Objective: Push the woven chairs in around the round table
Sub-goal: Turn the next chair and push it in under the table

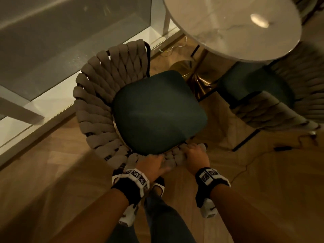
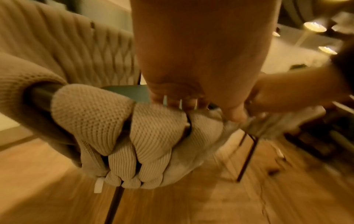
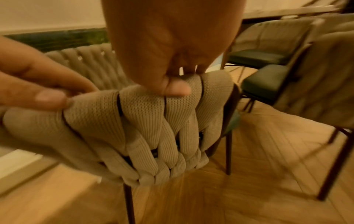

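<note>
Both hands, left hand [image 1: 151, 165] and right hand [image 1: 197, 155], clamped the woven chair [image 1: 98, 95] rim at lower centre, round table [image 1: 233, 27] upper right.

Wood floor [image 1: 52, 172] in a herringbone pattern is filling most of the lower frame, looking warm and a bit blurry. A big glass panel with a pale frame [image 1: 22, 109] is running along the upper left, sitting on a light sill. A thin whitish cable [image 1: 168, 50] is lying on the floor near the top middle, and a dark cord with a small black block [image 1: 282, 148] is trailing across the boards at the right edge.
</note>
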A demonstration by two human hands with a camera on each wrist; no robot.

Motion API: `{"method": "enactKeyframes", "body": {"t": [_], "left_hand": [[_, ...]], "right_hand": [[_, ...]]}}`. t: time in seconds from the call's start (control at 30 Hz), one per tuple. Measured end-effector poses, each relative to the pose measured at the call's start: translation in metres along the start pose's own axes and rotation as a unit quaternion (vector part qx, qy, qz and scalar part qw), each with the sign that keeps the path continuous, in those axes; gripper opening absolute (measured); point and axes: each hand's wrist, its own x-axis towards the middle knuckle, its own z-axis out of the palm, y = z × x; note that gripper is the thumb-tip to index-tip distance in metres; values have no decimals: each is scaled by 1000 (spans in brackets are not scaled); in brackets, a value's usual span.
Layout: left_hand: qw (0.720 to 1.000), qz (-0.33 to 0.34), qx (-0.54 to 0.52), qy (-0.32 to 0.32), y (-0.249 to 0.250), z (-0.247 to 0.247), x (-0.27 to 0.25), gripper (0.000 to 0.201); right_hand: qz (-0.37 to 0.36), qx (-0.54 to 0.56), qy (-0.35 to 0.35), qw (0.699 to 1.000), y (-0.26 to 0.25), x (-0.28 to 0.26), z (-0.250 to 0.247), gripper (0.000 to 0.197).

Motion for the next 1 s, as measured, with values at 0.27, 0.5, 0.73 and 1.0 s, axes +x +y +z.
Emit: {"method": "enactKeyframes", "body": {"t": [0.27, 0.5, 0.73, 1.0], "left_hand": [[899, -344, -51, 268, -159, -84, 22, 89], [826, -431, -290, 217, -199, -91, 24, 82], [804, -424, -339, 241, -156, -83, 44, 76], [841, -376, -318, 224, -125, -71, 54, 96]], "right_hand": [[419, 518, 147, 731, -49, -19, 25, 88], [525, 568, 96, 626, -76, 14, 35, 49], [503, 534, 117, 669, -12, 58, -11, 56], [394, 265, 130, 871, -1, 79, -28, 98]]}}
